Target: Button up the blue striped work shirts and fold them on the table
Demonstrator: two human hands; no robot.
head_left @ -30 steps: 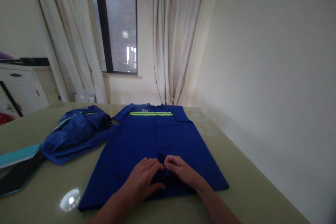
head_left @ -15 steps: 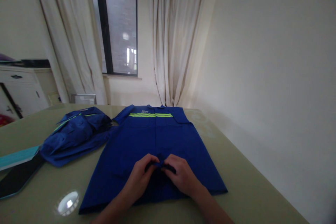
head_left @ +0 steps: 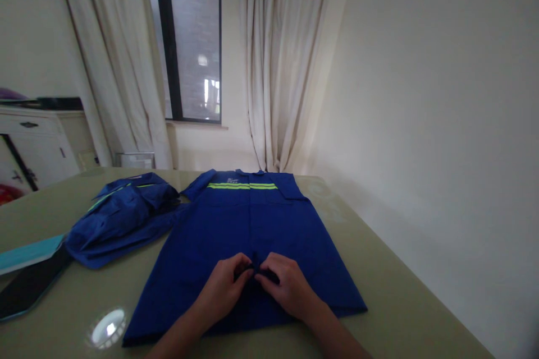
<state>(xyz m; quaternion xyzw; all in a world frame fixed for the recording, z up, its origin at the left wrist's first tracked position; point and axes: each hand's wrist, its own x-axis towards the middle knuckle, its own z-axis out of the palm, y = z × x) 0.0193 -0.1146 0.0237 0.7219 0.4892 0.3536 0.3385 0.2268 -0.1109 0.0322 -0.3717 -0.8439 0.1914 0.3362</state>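
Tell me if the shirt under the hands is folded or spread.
Spread: the shirt lies mostly flat on the table, yellow stripes showing, collar far, hem near.

From the lower edge the bare left forearm (head_left: 179,330) and right forearm (head_left: 334,331) slant inward to the left hand (head_left: 219,290) and right hand (head_left: 288,285), which face each other nearly fingertip to fingertip, backs upward, thumbs (head_left: 243,279) and bent fingers (head_left: 238,261) pinched together.

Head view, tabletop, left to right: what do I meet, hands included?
Turquoise face mask, crumpled blue garment, left hand, right hand. The spread blue garment extends beneath both hands, so it gets no separate slot.
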